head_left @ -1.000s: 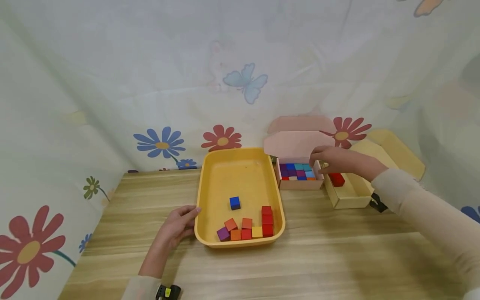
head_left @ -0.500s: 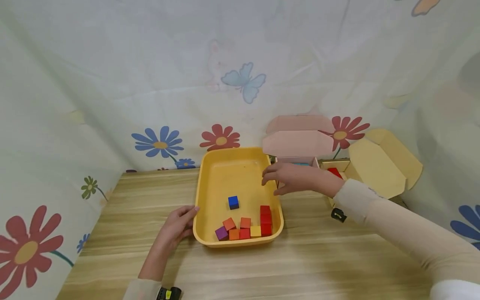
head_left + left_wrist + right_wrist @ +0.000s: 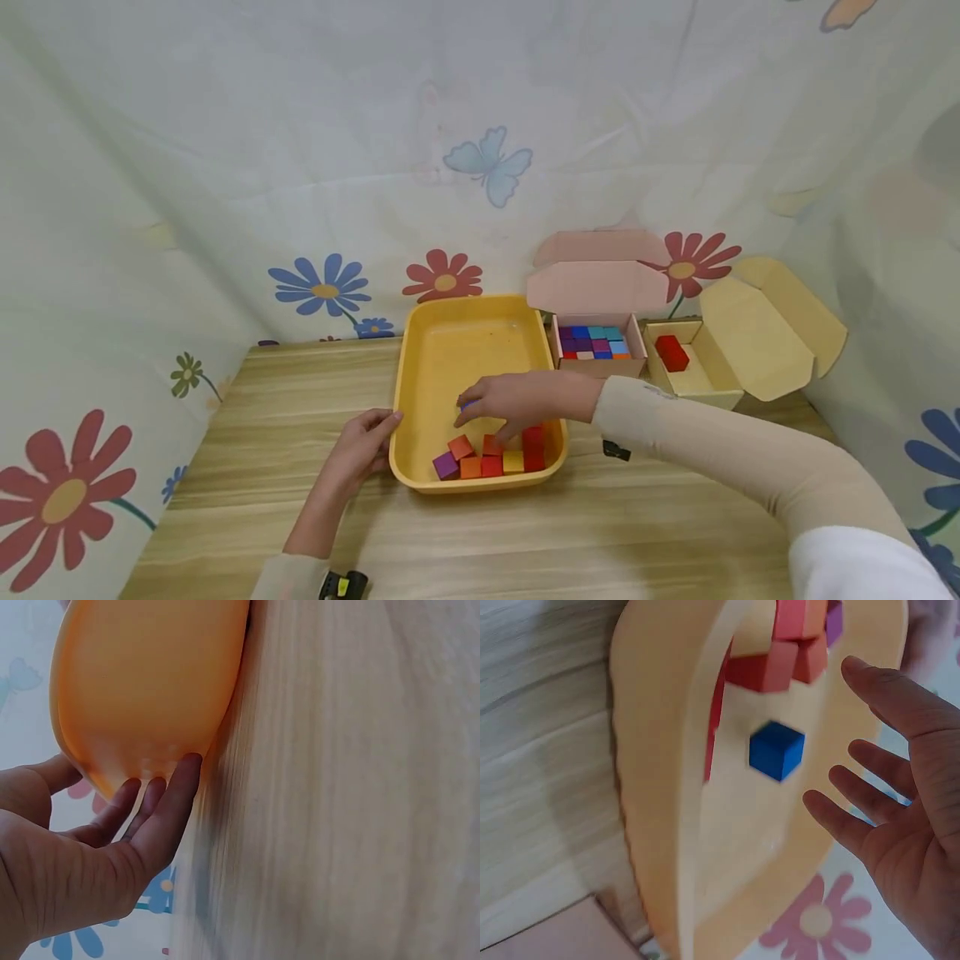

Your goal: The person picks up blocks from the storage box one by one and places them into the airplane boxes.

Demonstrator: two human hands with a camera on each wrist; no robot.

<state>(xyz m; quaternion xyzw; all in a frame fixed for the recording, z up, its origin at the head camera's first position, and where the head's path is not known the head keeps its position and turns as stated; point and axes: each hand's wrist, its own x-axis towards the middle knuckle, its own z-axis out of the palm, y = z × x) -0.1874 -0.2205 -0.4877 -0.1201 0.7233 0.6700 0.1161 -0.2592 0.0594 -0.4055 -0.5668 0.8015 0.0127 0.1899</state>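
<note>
My left hand (image 3: 358, 446) holds the left side of a yellow tray (image 3: 480, 342), thumb at the rim and fingertips against the outer wall in the left wrist view. Over the tray hovers my right hand (image 3: 517, 396), fingers spread and nothing in them. Beneath it lies a blue cube (image 3: 776, 750), apart from the fingers in the right wrist view and mostly hidden from the head view. Along the tray's near end are a purple cube (image 3: 446, 466), orange cubes (image 3: 470, 467), a yellow cube (image 3: 513, 462) and red cubes (image 3: 533, 458).
Behind the tray's right side, an open pink box (image 3: 600, 367) contains several rows of coloured cubes. To its right stands an open pale-yellow box (image 3: 693, 379) with red blocks (image 3: 672, 353) inside. A flowered cloth (image 3: 337, 192) hangs behind the wooden table (image 3: 315, 379).
My right hand has moved left and nearer, from above the two boxes to over the blue cube in the tray. My left hand has stayed at the tray's side.
</note>
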